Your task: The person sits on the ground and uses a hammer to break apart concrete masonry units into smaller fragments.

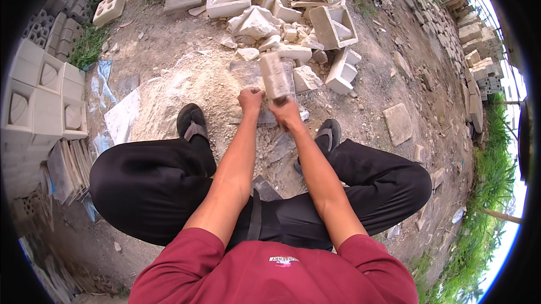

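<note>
My right hand [286, 113] is wrapped round the short handle of a dust-covered mallet. Its thick, blocky head [274, 75] is raised in front of the hand and smeared by motion. Beside it on the left, my left hand [251, 101] is closed over a flat grey slab [239, 67] on the ground; what its fingers hold, if anything, is hidden. Pale crumbled powder [189, 87] is heaped left of the slab. Just beyond the slab lies a pile of broken cream-coloured blocks, with one chunk [306, 79] at the slab's right edge.
My sandalled feet [193, 120] stand either side of the work spot. Hollow blocks [45, 109] are stacked at the left, with thin boards [70, 166] below them. A square slab [398, 124] lies on the dirt at right. Block stacks and grass [490, 191] line the right side.
</note>
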`<state>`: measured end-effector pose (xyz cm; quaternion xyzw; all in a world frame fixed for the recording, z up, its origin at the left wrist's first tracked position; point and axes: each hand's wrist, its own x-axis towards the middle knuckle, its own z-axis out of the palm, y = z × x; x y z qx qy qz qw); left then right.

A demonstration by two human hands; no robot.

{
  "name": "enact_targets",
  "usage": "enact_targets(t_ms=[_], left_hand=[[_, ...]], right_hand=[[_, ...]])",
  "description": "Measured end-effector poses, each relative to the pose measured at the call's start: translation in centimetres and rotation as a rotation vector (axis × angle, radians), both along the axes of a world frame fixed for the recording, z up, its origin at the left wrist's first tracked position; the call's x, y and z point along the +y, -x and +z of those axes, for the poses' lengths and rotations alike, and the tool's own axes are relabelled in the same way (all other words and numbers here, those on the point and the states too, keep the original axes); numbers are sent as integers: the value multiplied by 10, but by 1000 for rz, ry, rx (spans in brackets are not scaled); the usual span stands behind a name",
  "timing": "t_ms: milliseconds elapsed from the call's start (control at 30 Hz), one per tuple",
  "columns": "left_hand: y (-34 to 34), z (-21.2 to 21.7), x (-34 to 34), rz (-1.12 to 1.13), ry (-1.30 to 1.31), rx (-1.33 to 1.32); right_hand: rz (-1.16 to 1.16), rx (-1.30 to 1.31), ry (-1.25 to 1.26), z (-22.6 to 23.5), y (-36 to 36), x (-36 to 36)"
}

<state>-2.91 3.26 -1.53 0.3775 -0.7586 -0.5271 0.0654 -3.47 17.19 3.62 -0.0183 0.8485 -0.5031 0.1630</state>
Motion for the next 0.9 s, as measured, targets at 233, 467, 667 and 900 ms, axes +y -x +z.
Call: enact_targets(t_ms=[233,467,667,900], left_hand=[[-4,1,-8,29,-45,-3],[-1,9,0,-8,55,-8],[-2,-2,-8,-47,198,56],[-3,7,1,-17,146,72]], right_hand=[[7,-193,-20,16,14,-5],[-4,135,-65,-3,-5,10],[63,-184,-161,6,5,8],[-91,59,119,-15,-10,4]])
